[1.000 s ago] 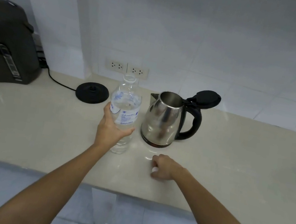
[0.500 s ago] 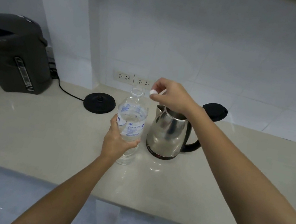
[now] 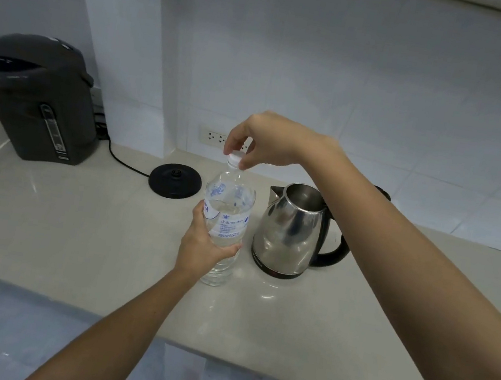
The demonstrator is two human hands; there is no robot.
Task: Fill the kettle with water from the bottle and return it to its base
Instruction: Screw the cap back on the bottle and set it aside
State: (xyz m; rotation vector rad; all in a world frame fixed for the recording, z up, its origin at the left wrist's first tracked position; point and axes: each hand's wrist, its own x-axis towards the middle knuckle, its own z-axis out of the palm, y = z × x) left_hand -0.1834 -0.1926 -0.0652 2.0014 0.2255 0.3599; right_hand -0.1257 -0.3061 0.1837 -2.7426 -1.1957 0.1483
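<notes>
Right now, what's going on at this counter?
A person steadies the bottle upright on the counter with the left hand, while the right hand pinches its white cap. The steel kettle stands beside it, lid open, off its black base.

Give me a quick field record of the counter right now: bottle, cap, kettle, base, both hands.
bottle: upright on counter, partly full of water
cap: white, at bottle mouth, between right fingertips
kettle: steel, lid open, on counter right of bottle, off its base
base: black disc, bare, behind and left of bottle
left hand: gripping bottle body
right hand: pinching cap from above
counter: pale stone
</notes>
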